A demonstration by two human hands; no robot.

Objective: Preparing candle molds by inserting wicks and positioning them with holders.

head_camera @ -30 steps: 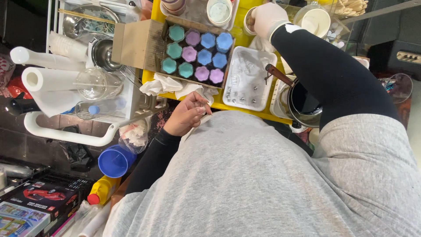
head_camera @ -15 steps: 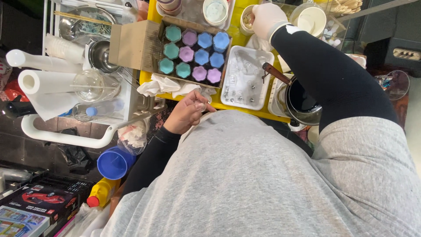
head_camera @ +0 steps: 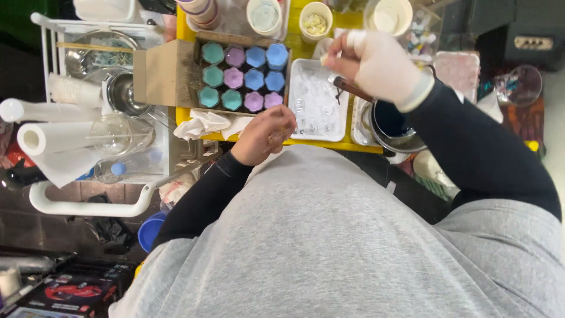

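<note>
**Gloved hand back from the far cups**

Since the earlier frame, my right hand (head_camera: 379, 65) has come back from the far cups and now hovers over the white tray (head_camera: 306, 109) and the dark pot (head_camera: 391, 123). It wears a pale glove, and its fingers (head_camera: 347, 50) are pinched together near the tip as if on something small; I cannot tell what, or whether anything is there at all. Just below it a brown handle (head_camera: 353, 89) juts from the pot toward the tray.

My left hand (head_camera: 265, 134) has shifted a little to the right and sits at the near edge of the yellow table (head_camera: 185, 112), bare, curled into a loose fist. Its fingers close around something small and clear, mostly hidden, so I cannot name it. It lies just beside the crumpled tissue (head_camera: 206, 123).

Far of that hand stands a cardboard box (head_camera: 162, 73) filled with flower-shaped candles (head_camera: 244, 76) in teal, purple and blue rows. The tray, right of the box, holds small metal bits, too small to make out. At the far edge are a cup of pale chunks (head_camera: 315, 20) and a white cup (head_camera: 391, 16).

To the left, a white rack (head_camera: 88, 200) carries a paper roll (head_camera: 56, 138), a glass flask (head_camera: 120, 132) and a steel bowl (head_camera: 126, 94).
</note>
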